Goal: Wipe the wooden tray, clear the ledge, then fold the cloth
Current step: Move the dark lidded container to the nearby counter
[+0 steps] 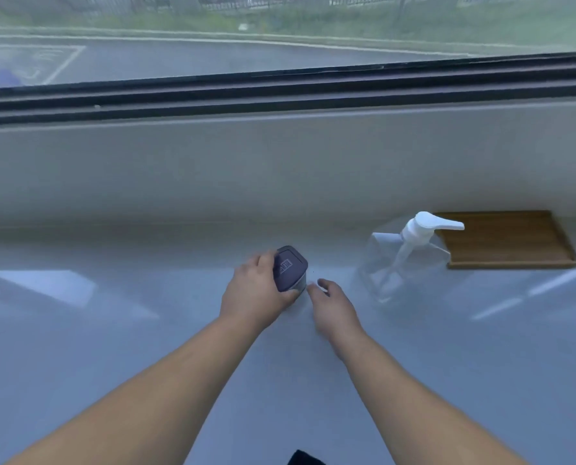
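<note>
My left hand [256, 293] grips a small clear container with a dark purple lid [290, 268] that stands on the pale ledge [112, 330]. Just to the container's right, my right hand [333, 307] hovers with its fingers apart, holding nothing. A wooden tray [508, 239] lies flat at the right, against the wall below the window. In front of the tray's left end stands a clear pump bottle with a white pump head [410, 260]. A dark piece of cloth [305, 458] peeks in at the bottom edge, mostly out of view.
A pale wall rises behind the ledge up to a dark window frame [279, 92]; a road and grass show through the glass. The ledge surface stretches wide to the left, with light patches on it.
</note>
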